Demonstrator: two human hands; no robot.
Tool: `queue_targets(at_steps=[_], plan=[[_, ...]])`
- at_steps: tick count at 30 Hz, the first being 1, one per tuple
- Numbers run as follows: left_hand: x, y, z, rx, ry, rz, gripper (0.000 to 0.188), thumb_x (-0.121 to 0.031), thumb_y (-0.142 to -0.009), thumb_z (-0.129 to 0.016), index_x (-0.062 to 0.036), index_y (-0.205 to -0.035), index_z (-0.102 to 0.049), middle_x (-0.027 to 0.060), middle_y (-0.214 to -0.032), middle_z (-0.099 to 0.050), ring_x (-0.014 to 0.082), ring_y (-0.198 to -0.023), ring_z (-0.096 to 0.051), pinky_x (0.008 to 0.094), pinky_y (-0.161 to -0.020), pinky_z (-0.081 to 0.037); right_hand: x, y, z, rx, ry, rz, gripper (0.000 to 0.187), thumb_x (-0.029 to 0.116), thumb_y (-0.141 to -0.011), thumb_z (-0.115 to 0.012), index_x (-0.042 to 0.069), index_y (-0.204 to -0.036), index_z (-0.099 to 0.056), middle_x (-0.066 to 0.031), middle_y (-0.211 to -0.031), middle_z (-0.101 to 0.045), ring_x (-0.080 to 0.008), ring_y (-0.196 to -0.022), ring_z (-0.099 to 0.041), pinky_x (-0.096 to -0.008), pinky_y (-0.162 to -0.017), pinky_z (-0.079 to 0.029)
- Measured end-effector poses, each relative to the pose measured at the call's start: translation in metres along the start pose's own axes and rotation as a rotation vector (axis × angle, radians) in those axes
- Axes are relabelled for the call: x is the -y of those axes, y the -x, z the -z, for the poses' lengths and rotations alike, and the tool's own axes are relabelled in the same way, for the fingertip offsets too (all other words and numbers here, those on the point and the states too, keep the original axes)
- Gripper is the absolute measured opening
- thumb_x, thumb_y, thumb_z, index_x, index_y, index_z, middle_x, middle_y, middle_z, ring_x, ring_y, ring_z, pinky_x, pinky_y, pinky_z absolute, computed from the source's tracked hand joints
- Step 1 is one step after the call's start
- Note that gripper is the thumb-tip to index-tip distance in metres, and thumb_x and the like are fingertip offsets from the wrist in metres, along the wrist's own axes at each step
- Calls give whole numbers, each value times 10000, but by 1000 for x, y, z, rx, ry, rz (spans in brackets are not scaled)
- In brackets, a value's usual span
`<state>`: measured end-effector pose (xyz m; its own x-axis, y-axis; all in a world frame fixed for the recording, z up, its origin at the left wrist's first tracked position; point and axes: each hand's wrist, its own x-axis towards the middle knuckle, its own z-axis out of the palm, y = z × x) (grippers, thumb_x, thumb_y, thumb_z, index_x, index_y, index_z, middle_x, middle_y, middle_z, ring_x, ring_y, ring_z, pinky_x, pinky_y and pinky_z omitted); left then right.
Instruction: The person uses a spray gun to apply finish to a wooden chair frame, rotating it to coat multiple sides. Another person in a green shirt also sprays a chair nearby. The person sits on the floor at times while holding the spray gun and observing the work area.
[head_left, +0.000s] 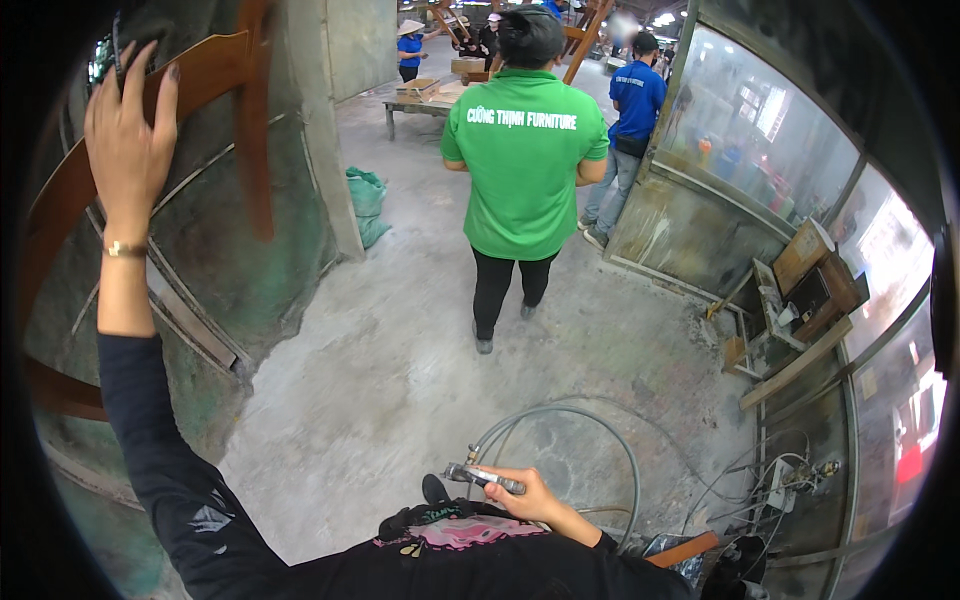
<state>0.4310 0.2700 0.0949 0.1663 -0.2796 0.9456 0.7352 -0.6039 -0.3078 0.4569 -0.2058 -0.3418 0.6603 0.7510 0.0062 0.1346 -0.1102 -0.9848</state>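
Note:
My left hand (132,150) is raised at the upper left, its fingers stretched and apart. It overlaps a curved brown wooden furniture frame (208,70); whether the fingertips touch the wood I cannot tell. A thin dark hook-like piece (118,50) shows beside the fingers. Low in front of my body, my right hand (530,497) is closed around the handle of a metal spray gun (485,476). From the gun, a grey hose (636,470) loops out to the right over the floor.
A person in a green shirt (525,160) stands ahead, back turned. Another in blue (640,100) is by the glazed partition (760,120). A green sack (367,205) lies by the left post. At right are a wooden stand (790,300) and tangled hoses (740,480).

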Motion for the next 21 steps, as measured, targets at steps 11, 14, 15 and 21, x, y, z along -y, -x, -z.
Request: queue_targets(at_steps=[11,14,15,21], plan=[[16,14,-75,216,92,73,381,-430,-1031,-602,-145,-1236,-752,48,-1100,-739,263,-1065,-688,396,-1036,-453,-5,-75,-26,-85,-17,-50,407,323,-1005,-733,85,-1335,-712,-19,-802,-703,-54,-765,-582,-261,-725,-526],[22,25,-63,177,145,72,314,-371,-1025,-633,-152,-1206,-767,27,-1070,-746,241,-1053,-693,384,-1030,-452,-3,-87,-39,-69,40,25,411,347,-1006,-727,95,-1330,-717,-35,-809,-726,-68,-760,-597,-289,-733,-539],[26,27,-59,173,191,66,291,-347,-1023,-642,-155,-1199,-771,20,-1061,-750,231,-1054,-694,375,-1028,-450,-4,-90,-41,-55,36,8,412,356,-1006,-725,99,-1328,-718,-49,-825,-740,-72,-764,-609,-295,-739,-541],[70,35,-30,104,600,55,260,-103,-1022,-650,-55,-1259,-747,48,-1186,-751,153,-1131,-683,266,-993,-494,8,-109,-31,57,94,-56,419,393,-1002,-721,116,-1316,-729,-119,-861,-773,-91,-770,-651,-310,-743,-545]])
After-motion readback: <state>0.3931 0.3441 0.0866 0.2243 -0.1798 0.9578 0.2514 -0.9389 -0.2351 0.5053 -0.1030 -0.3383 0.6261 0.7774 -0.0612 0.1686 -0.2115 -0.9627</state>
